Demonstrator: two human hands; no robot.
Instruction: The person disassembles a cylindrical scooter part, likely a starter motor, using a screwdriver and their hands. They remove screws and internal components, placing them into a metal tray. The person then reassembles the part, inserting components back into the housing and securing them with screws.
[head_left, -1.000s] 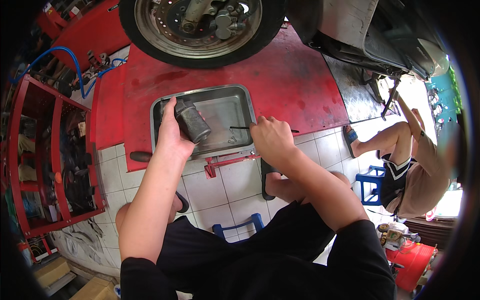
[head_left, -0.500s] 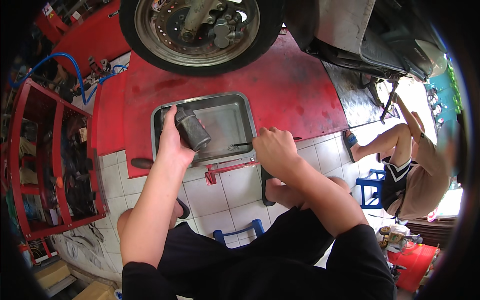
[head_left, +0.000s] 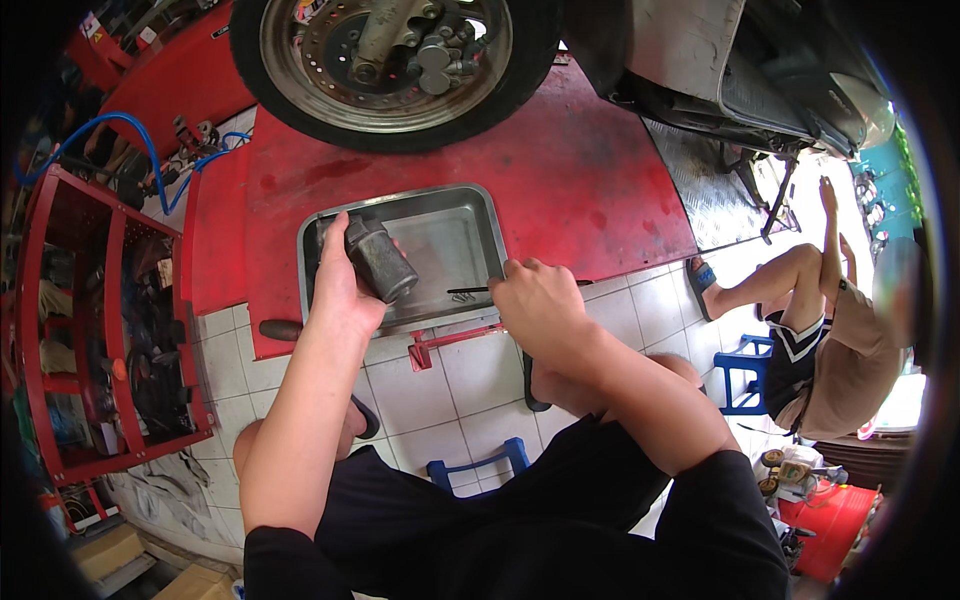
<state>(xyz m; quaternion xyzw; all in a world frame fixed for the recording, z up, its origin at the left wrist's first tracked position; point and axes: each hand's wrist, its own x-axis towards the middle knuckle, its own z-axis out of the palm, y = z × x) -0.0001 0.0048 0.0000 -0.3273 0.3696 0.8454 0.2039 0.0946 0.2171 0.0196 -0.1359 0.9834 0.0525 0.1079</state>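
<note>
Fingers of the left hand [head_left: 347,285] are wrapped around a canister [head_left: 382,258] in the head view; it is held tilted, its near end turned rightward, above the left part of a tray [head_left: 455,240]. Fingers of the right hand [head_left: 543,305] are clenched around a thin black tool [head_left: 472,290], whose tip is pointed leftward over the tray. Just to the left of the right fingers, small metal parts [head_left: 462,297] are seen on the tray floor; whether they are touched by the tool cannot be told. Below the left fingers, the tray is carried by a red tabletop [head_left: 580,180]. A handle [head_left: 281,329] is seen to the left of the left fingers, and a wheel [head_left: 345,60] is seen well beyond them. Well to the right of the right fingers, a person [head_left: 850,350] is seated on a blue stool [head_left: 742,383].
</note>
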